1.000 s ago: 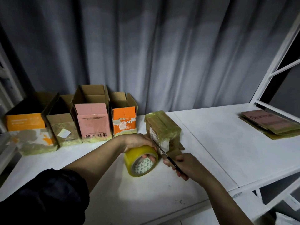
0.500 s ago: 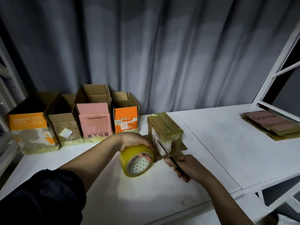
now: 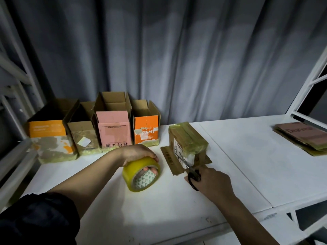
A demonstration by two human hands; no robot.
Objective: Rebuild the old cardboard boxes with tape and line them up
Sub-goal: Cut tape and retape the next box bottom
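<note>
A small cardboard box [image 3: 187, 140] wrapped in yellowish tape stands upside down on the white table [image 3: 247, 156], its flaps splayed flat. My left hand [image 3: 138, 153] grips a roll of yellow tape [image 3: 141, 174] standing on edge, fingers through its core, left of the box. My right hand [image 3: 210, 181] holds black scissors [image 3: 191, 171] whose blades point at the box's near face. Several rebuilt boxes stand in a row at the back left: an orange-and-white one [image 3: 49, 138], a brown one [image 3: 83, 137], a pink one [image 3: 114, 131] and a small orange one [image 3: 146, 131].
Flattened cardboard boxes [image 3: 304, 137] lie stacked at the table's far right. A grey curtain [image 3: 177, 59] hangs behind the table. White frame bars [image 3: 311, 71] rise at the right, and a metal rack [image 3: 12, 96] stands at the left.
My left hand drew the tape roll leftward, away from the box. My right hand with the scissors shifted slightly right along the box's near face.
</note>
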